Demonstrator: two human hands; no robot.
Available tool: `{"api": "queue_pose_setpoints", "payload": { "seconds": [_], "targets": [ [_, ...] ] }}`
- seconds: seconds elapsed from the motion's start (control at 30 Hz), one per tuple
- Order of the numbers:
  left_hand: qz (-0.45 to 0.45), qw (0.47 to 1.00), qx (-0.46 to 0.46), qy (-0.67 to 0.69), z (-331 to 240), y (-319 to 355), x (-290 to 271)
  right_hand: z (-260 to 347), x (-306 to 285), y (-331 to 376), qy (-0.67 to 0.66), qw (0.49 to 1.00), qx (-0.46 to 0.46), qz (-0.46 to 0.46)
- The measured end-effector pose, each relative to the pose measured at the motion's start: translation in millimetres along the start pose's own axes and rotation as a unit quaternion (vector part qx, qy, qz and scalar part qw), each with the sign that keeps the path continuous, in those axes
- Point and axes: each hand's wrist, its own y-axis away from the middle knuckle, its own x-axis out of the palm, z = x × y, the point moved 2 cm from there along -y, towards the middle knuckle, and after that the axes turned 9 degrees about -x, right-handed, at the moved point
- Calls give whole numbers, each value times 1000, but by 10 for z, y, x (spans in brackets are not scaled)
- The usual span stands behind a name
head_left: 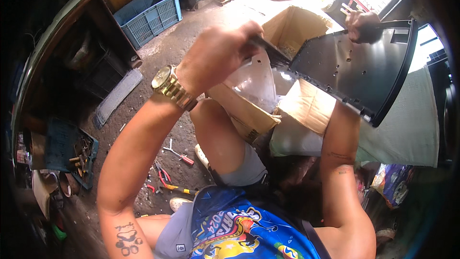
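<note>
Head view — brown cardboard box [292, 26] behind black panel [357, 69]

Both hands' grip, left hand [218, 52] and right hand [362, 25], on black panel [357, 72] above cardboard box [292, 29].

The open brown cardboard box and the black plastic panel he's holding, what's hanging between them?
In the head view, a clear plastic bag hangs between the cardboard box and the black panel.

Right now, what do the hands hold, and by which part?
Both hold the black panel: the left hand at its near-left edge, the right hand at its top far corner.
</note>
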Motion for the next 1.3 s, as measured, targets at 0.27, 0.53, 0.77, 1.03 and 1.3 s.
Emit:
{"api": "queue_pose_setpoints", "payload": {
  "seconds": [0.27, 0.53, 0.77, 1.03, 1.3],
  "targets": [
    [-12, 995, 77, -69, -78, 55, -113, 17, 46, 41, 47, 990, 38, -130],
    [-257, 929, -217, 155, 415, 625, -797, 30, 339, -256, 124, 977, 125, -121],
    [-454, 704, -472, 275, 1002, 2828, -1139, -409, 1430, -1146, 166, 964, 207, 33],
    [-634, 417, -435, 485, 955, 4701, -130, -477, 3995, -2522, 48, 966, 69, 246],
    [-697, 347, -504, 374, 1278, 5269, 173, 740, 6028, -3018, -138, 907, -94, 386]
  ]
}}
